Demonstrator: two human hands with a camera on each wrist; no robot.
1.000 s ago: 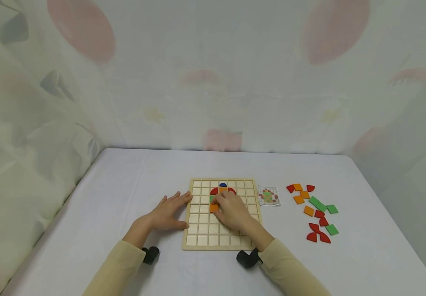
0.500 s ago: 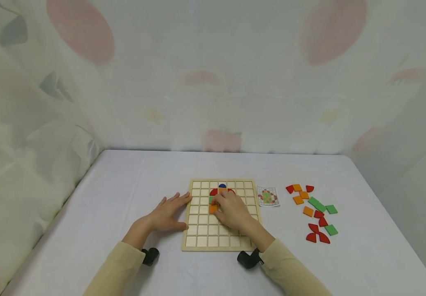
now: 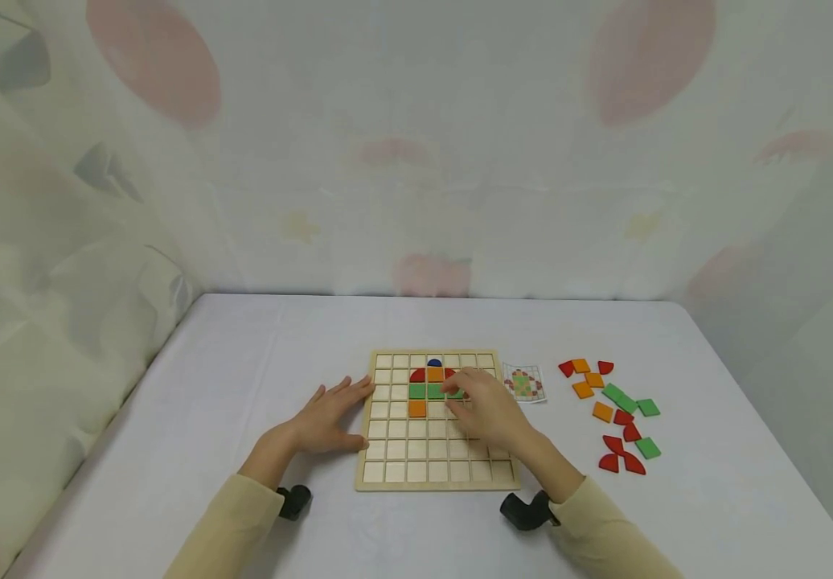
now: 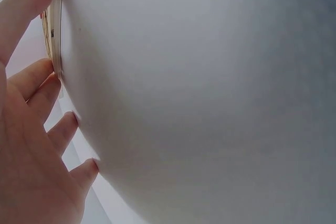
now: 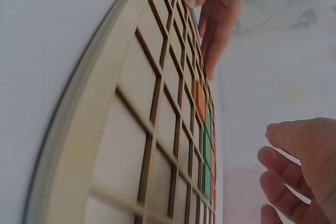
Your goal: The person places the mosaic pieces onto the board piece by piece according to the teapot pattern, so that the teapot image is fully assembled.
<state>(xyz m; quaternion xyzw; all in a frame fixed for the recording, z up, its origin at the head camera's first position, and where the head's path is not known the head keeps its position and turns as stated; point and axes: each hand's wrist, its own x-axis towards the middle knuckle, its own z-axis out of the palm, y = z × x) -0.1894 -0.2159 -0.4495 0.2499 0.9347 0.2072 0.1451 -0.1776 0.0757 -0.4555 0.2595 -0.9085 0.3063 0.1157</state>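
Note:
My left hand (image 3: 330,418) rests spread at the left edge of the wooden grid board (image 3: 437,486), thumb and fingertips touching its rim. Over the board's right half is my right hand (image 3: 489,408); in the right wrist view its fingers are loosely bent, raised off the board, with nothing between them. Below its fingertips a green square tile (image 3: 461,394) is partly covered. Two more green tiles (image 3: 427,391) lie left of it in that row. Above sit an orange tile (image 3: 435,375), red quarter-circle pieces (image 3: 418,375) and a blue piece (image 3: 434,363). Another orange tile (image 3: 417,408) lies below.
A small pattern card (image 3: 524,383) lies right of the board. Farther right, loose tiles are scattered: orange squares (image 3: 602,412), green squares (image 3: 648,408) and red quarter-circles (image 3: 634,464). A patterned cloth wall (image 3: 416,209) stands behind the table.
My right hand has lifted from the middle of the board and moved right, uncovering green tiles in the row. My left hand has stayed at the board's edge.

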